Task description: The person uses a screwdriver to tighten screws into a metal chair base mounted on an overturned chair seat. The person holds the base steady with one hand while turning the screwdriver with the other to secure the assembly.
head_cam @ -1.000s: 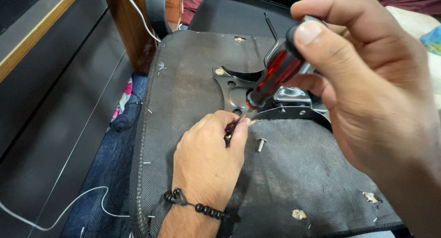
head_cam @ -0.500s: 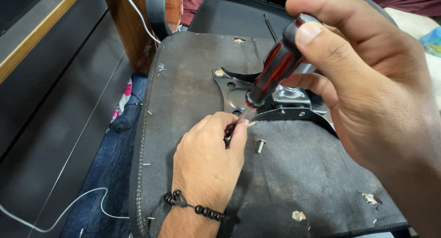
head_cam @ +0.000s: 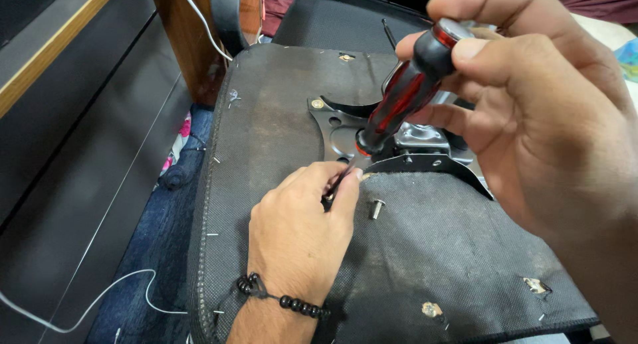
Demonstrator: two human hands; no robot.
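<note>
Right hand (head_cam: 531, 118) grips a red-and-black screwdriver (head_cam: 405, 95) by its handle; left hand (head_cam: 302, 234) pinches its tip against the black metal chair plate (head_cam: 425, 163), a loose screw (head_cam: 377, 208) beside it

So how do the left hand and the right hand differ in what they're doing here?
The right hand is raised and wraps the red and black screwdriver by its handle; the left hand rests low on the dark seat underside, fingertips pinching at the screwdriver's tip. The left wrist wears a black bead bracelet; no bracelet shows on the right. Both meet on the same tool, beside a loose screw.
</note>
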